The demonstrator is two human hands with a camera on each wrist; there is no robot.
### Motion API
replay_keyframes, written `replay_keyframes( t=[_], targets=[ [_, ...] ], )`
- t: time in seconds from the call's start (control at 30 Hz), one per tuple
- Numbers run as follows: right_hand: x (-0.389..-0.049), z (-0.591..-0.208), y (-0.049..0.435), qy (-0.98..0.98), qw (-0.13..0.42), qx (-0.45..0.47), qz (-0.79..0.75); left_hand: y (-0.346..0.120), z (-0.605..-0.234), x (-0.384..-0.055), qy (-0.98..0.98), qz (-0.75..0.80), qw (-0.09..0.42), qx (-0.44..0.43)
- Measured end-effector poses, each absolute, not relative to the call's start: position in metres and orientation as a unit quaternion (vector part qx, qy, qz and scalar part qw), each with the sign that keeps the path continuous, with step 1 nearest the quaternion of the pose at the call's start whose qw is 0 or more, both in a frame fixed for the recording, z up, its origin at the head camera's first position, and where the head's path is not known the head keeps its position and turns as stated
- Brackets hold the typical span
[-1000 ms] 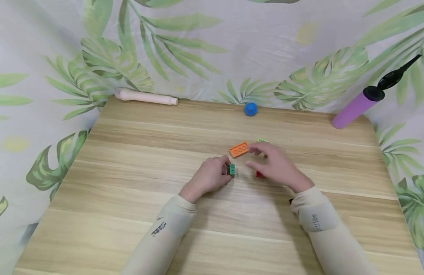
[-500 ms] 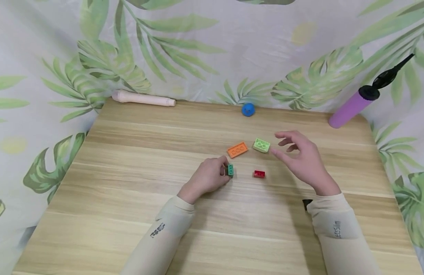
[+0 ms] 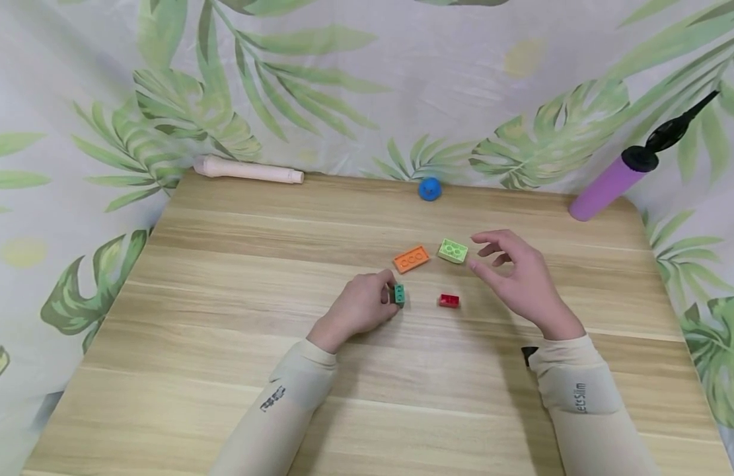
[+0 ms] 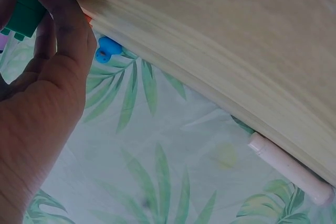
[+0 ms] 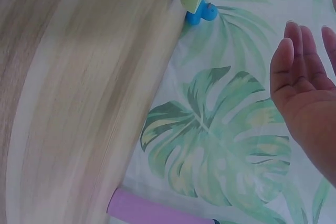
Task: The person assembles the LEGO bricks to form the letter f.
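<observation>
My left hand pinches a dark green toy brick between thumb and fingers, low over the wooden table. The same green brick fills the upper left corner of the left wrist view. My right hand hovers with loosely bent fingers and nothing in them, just right of a light green brick. An orange brick lies left of that one, its hollow underside up. Between the hands lies a small red brick.
At the table's back edge lie a pale pink tube-shaped thing and a blue toy duck. A purple cylinder with a black nozzle leans at the back right. A black object is partly hidden by the right sleeve.
My right hand has moved right from over the bricks, uncovering the red and light green ones, then stayed nearly still. The left hand keeps its grip on the green brick.
</observation>
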State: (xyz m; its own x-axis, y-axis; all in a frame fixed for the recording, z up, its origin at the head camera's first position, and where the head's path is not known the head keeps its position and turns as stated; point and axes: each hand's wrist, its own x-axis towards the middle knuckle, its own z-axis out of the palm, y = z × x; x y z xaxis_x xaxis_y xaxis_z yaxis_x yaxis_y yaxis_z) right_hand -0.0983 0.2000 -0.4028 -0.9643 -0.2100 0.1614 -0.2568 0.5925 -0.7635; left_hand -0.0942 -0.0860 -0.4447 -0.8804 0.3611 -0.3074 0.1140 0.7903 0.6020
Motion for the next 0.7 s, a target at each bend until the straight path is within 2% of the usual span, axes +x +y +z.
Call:
replay_keyframes(
  t=[0.7],
  targets=[
    [-0.0994,-0.4053,0.201,-0.896,0.028,0.125,0.426,-0.0855,-0.4428,-0.0937,0.929,0.28,0.214,0.118]
  ],
)
